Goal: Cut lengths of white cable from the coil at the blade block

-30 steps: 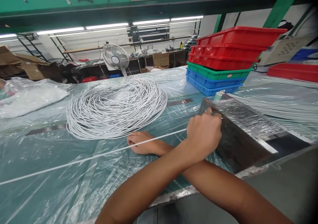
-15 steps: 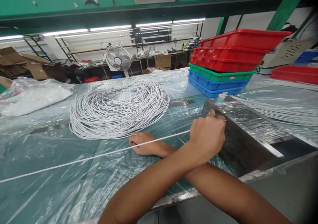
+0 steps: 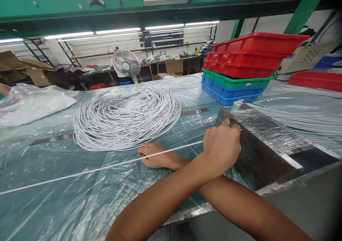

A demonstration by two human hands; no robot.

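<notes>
Plastic-wrapped green workbench (image 3: 53,212) under white cable coil (image 3: 127,118), stacked trays (image 3: 240,70) behind.

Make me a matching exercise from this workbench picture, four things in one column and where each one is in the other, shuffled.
Things:
1. coil of white cord
2. green tray
3. fan
4. left hand

Places:
A. in the stack, between the red trays and the blue trays
B. closed on the straight cord, beside the dark block
C. lying on the plastic-covered table, beyond the right hand
D. standing in the background, behind the coil

Pairs: 1-C, 2-A, 3-D, 4-B
</notes>
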